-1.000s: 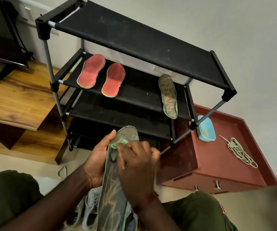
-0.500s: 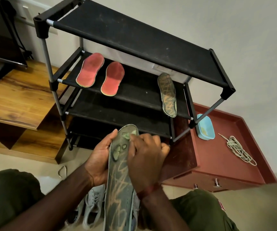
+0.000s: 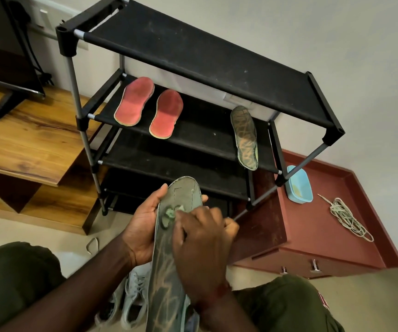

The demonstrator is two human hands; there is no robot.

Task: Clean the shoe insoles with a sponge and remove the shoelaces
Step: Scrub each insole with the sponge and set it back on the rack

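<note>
Insole: held in the air over the lap, directly in front of the person, patterned face up. Its long axis runs away from the body, with the rounded end far and pointing at the shoe rack and the other end low between the knees, above the sneakers on the floor.

Left hand: grips the insole from beneath near the far end, thumb along the left edge, fingertips showing past the right edge. It serves as the support.

Right hand: lies on the upper face just below the far end, fingers curled and bearing down beside green patches. The sponge is not plainly visible, so what the fingers enclose cannot be told.

Judgement: the wiping hand sits at the far end, so most of the length lies toward the body. A stroke along the axis, pulled nearward against the left-hand support, would cover it.

Shoelaces: coiled on the red cabinet, well to the right, nearer the right hand
</note>
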